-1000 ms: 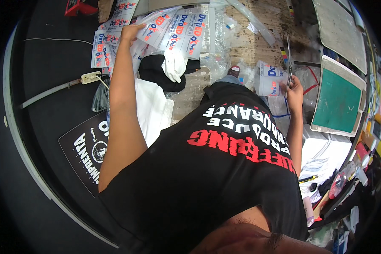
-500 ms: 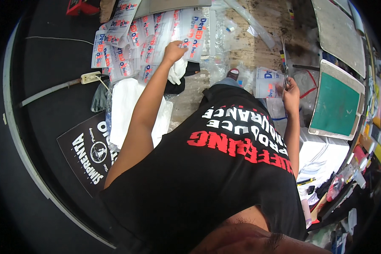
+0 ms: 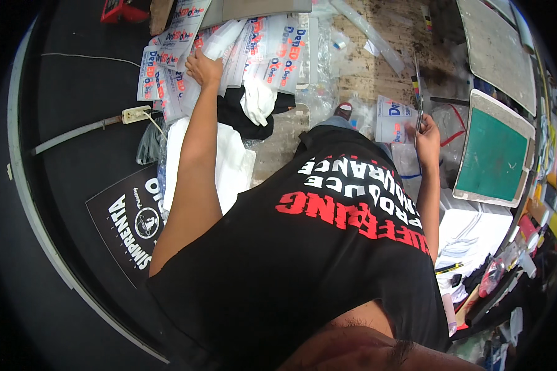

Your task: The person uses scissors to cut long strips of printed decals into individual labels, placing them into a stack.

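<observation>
My left hand is at the left part of a spread of clear printed film sheets with blue and red lettering. Its fingers are bent over the edge of one sheet, which curls up pale and translucent beside them. My right hand is closed on a pair of scissors, blades pointing away from me. Just left of the scissors is a smaller printed film piece; whether my fingers also hold it I cannot tell.
A white cloth lies on black fabric below the sheets. White stacks are under my left arm, and more sit at the right. A green-faced board leans at the right. A power outlet with a cord is at the left.
My left hand has moved left across the printed sheets, and a sheet now curls up beside it. The white cloth is more exposed. My right hand and the scissors have barely moved.
</observation>
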`<state>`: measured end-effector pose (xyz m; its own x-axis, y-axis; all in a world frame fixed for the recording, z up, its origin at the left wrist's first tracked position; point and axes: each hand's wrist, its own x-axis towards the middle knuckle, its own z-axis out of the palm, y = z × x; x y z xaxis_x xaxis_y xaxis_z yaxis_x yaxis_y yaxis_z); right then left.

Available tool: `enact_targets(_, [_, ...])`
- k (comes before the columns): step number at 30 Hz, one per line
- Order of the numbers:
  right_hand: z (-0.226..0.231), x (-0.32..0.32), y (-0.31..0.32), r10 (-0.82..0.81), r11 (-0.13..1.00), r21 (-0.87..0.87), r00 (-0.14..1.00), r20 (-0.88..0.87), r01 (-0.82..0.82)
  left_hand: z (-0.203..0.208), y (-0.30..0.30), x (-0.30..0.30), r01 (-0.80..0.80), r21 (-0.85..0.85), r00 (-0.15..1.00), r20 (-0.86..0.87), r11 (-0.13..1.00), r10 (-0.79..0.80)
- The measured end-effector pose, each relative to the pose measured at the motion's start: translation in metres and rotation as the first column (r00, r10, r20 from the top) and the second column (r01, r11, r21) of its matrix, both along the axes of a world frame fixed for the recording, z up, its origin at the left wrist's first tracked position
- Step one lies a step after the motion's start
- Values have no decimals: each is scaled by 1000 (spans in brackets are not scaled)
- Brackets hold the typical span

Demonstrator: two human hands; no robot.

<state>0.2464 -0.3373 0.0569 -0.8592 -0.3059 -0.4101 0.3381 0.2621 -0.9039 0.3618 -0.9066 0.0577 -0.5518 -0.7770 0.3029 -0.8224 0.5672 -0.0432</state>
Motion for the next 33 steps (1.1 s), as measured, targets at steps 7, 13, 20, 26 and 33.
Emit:
enact_targets(7, [-2, -2, 1, 4, 1000, -17, 999, 39, -4, -7, -40, 7, 244, 337, 966, -162, 909, -199])
enact_targets(13, [-2, -9, 1, 33, 999, 17, 999, 17, -33, -39, 42, 27, 418, 652, 899, -197, 632, -391])
enact_targets(20, [22, -19, -19, 66, 988, -141, 997, 43, -60, -36, 111, 17, 321, 664, 941, -145, 675, -305])
enact_targets(26, [38, -39, -51, 94, 923, -375, 995, 13, -83, -24, 212, -28, 472, 851, 837, -515, -231, -187])
enact_targets(33, [80, -53, -69, 267, 900, -350, 963, -30, -260, 26, 276, -127, 627, 184, 770, -294, -757, 566])
